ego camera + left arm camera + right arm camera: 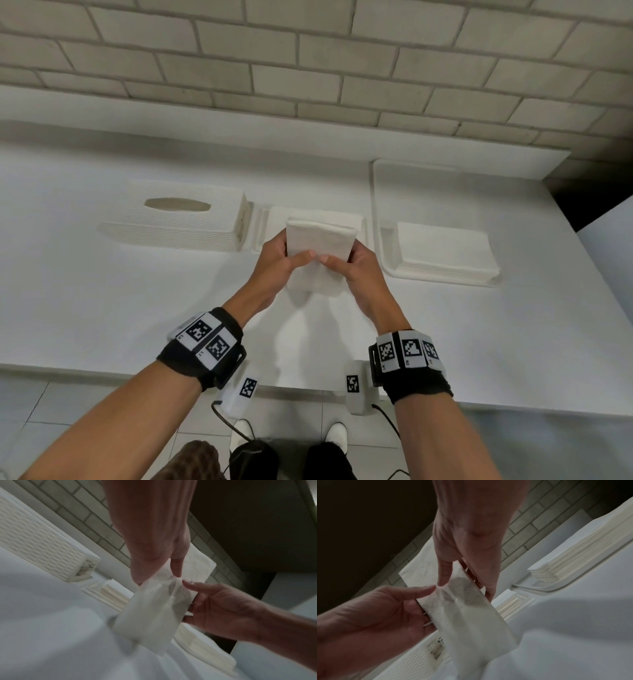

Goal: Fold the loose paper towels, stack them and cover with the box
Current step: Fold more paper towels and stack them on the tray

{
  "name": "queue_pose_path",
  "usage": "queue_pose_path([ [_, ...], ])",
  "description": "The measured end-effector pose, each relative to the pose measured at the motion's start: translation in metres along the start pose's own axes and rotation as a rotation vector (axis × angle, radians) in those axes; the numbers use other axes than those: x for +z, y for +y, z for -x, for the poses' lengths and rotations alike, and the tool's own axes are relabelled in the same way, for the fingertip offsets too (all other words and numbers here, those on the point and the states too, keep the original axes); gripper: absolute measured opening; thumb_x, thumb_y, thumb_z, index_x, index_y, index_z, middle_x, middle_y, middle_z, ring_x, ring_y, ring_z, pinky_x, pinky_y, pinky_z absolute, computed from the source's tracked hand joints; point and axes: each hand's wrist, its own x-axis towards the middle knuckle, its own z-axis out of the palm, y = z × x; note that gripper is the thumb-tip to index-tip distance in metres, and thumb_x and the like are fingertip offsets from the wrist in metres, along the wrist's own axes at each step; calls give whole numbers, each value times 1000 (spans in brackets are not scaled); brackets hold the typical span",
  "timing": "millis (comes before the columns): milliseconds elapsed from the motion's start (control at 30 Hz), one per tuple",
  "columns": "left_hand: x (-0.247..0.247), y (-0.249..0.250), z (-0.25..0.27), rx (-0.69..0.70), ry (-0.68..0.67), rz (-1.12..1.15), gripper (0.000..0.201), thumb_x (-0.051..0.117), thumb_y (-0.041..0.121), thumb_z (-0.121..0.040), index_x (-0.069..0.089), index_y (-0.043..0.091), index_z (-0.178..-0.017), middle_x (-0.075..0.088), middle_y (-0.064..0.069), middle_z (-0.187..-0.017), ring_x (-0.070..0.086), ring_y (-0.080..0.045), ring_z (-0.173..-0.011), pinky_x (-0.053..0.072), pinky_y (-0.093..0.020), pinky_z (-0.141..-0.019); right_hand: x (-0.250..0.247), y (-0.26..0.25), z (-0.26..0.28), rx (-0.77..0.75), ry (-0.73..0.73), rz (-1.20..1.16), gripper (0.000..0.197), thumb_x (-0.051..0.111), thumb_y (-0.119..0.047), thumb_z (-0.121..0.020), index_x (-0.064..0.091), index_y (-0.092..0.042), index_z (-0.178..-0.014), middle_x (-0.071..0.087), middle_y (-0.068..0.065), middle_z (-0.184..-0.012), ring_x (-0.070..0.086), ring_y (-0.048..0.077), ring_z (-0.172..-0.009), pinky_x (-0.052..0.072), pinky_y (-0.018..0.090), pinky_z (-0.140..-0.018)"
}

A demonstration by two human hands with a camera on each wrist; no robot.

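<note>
Two trays (pixel 383 212) w/ towel stacks (pixel 445 251); box (pixel 178 212) beside.

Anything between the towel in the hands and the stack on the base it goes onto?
Nothing visible. Both hands, left hand and right hand, hold the folded paper towel just in front of the stack on the base. The box sits off to its left.

White towel (pixel 320 246), faintly embossed. Cream box (pixel 178 214) at 9 o'clock, woven texture with a tan oval slot. White tray (pixel 376 219) at 3 o'clock holds a white stack (pixel 445 250). White desk (pixel 102 308). Beige brick wall (pixel 308 51), darker grout. Black wristbands (pixel 191 363) carry black-and-white square markers.
</note>
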Motion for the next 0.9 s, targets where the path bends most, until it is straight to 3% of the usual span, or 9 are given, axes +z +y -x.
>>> queue_pose_path([
  [133,-4,5,-2,33,7,-159,27,67,7,-87,63,19,-111,71,0,-107,69,-15,-97,56,-29,-81,-4,-13,-1,-35,26,16,28,70,-6,-84,66,-10,-112,73,5,-106,70,17,-95,57,30,-81],
  [200,-10,13,-8,62,-1,-299,24,68,9,-85,64,15,-108,71,-1,-102,69,-18,-92,56,-33,-80,-10,-28,-4,-80,29,45,19,70,-5,-84,67,-8,-102,71,4,-98,69,15,-86,57,28,-75],
  [300,-10,20,-13,57,-107,-441,17,71,10,-81,67,8,-98,72,-11,-94,70,-24,-83,55,-38,-74,-16,-44,-10,-62,-49,295,18,72,-10,-82,69,-9,-100,72,5,-94,68,17,-82,55,29,-73],
  [400,-8,25,-16,25,-200,-499,10,74,10,-78,67,13,-84,70,-9,-82,67,-20,-73,52,-32,-67,-20,-45,-15,-9,-137,546,18,67,-12,-85,70,-6,-101,73,12,-96,69,25,-85,55,38,-77],
  [500,-28,29,-21,-100,-210,-348,21,81,14,-72,73,20,-91,75,-6,-95,71,-19,-89,55,-28,-82,-39,-42,-13,25,-15,356,20,65,-12,-86,69,-10,-106,73,7,-100,68,22,-89,54,30,-75],
  [633,-51,17,-17,-182,-160,25,48,83,20,-63,70,9,-108,74,-7,-110,70,-20,-103,53,-28,-85,-56,-22,-7,66,99,-65,23,64,-7,-88,66,-11,-110,73,6,-106,70,24,-98,56,36,-82],
  [733,-46,-2,-13,-206,-55,101,38,76,7,-74,68,5,-111,73,-8,-113,69,-24,-107,52,-34,-94,-48,0,-7,109,128,-30,27,71,-3,-81,69,-8,-107,75,8,-104,71,28,-100,56,38,-86],
  [900,-53,-14,-11,-145,43,-112,25,73,7,-81,72,8,-105,77,-1,-99,73,-17,-94,54,-24,-80,-38,30,-5,149,148,86,33,77,-6,-75,71,-7,-107,75,11,-102,71,30,-98,55,45,-94],
])
